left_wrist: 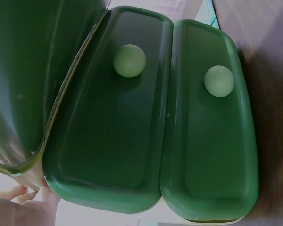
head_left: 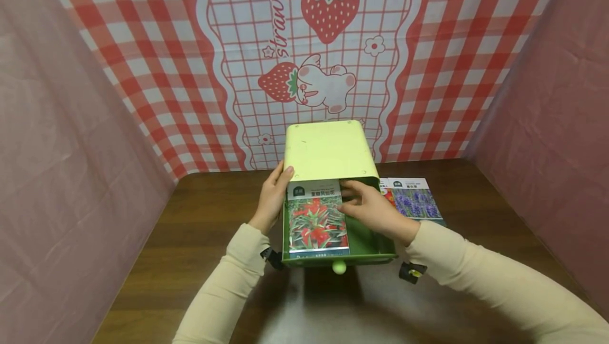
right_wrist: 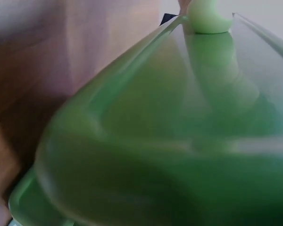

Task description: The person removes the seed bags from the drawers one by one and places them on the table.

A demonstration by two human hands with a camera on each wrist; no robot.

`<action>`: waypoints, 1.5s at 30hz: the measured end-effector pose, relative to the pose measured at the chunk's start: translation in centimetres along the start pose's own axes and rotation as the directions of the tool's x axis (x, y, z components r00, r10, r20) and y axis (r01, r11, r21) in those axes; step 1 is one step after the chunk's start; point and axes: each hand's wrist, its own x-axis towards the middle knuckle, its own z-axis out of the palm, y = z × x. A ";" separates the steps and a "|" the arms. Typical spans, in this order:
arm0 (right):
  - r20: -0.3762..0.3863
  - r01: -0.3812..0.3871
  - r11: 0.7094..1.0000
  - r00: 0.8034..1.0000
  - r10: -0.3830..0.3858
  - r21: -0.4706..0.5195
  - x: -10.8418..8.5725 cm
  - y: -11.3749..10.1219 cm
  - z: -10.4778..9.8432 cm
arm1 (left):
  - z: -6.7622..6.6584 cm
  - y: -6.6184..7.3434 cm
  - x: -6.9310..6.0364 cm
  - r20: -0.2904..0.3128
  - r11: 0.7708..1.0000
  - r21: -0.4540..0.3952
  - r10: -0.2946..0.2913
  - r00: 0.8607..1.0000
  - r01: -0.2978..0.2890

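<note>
A small drawer cabinet with a pale yellow-green top (head_left: 328, 148) stands on the table, its green top drawer (head_left: 366, 235) pulled out. On the drawer's left side lies a seed packet (head_left: 316, 222) picturing red flowers. My left hand (head_left: 272, 196) rests against the cabinet's left side, thumb near its front edge; its fingers (left_wrist: 26, 202) show beside the cabinet in the left wrist view. My right hand (head_left: 373, 209) reaches into the drawer from the right, thumb and fingertips at the packet's right edge. The cabinet top partly hides the drawer's back.
Two more packets lie right of the cabinet, one with purple flowers (head_left: 416, 201). Two lower green drawers (left_wrist: 104, 122) with round pale knobs (left_wrist: 129, 61) are closed. Red checked cloth (head_left: 171, 69) hangs behind the wooden table (head_left: 190, 233), with pink cloth (head_left: 537, 95) at both sides.
</note>
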 end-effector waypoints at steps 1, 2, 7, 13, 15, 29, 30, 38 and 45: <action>0.000 -0.015 1.000 1.000 0.015 0.018 0.1 0.0 0.0 | 0.0 0.0 0.0 -0.001 1.000 0.004 -0.001 1.000 0.001; 0.004 -0.029 0.999 1.000 0.029 0.040 0.1 0.0 -0.1 | 0.0 0.0 0.0 -0.002 1.000 0.010 -0.001 1.000 0.001; 0.042 -0.086 0.988 0.996 0.082 0.125 0.3 0.1 -0.1 | 0.0 0.1 0.1 0.003 1.000 0.022 -0.003 1.000 0.003; 0.083 -0.102 0.982 0.993 0.090 0.158 0.2 0.1 0.1 | -0.1 0.2 0.1 0.010 1.000 0.010 -0.026 1.000 0.026; 0.097 -0.108 0.981 0.991 0.093 0.164 0.1 0.1 0.3 | -0.1 0.5 0.0 0.013 0.999 0.017 -0.034 0.999 0.034; 0.159 -0.133 0.973 0.982 0.104 0.189 -0.5 0.3 0.7 | -0.1 1.1 -0.3 0.015 0.999 0.040 -0.033 0.999 0.033; 0.153 -0.127 0.975 0.983 0.099 0.185 -0.5 0.2 0.7 | -0.1 0.6 0.0 0.013 0.999 0.038 -0.032 0.999 0.031; 0.101 -0.112 0.977 0.990 0.095 0.180 -0.6 -0.3 -0.1 | 0.0 0.0 0.2 -0.008 1.000 0.006 -0.017 1.000 0.017; 0.099 -0.157 0.956 0.986 0.136 0.247 -1.0 -0.8 -1.2 | 0.1 -0.2 0.1 -0.008 1.000 0.001 -0.011 1.000 0.011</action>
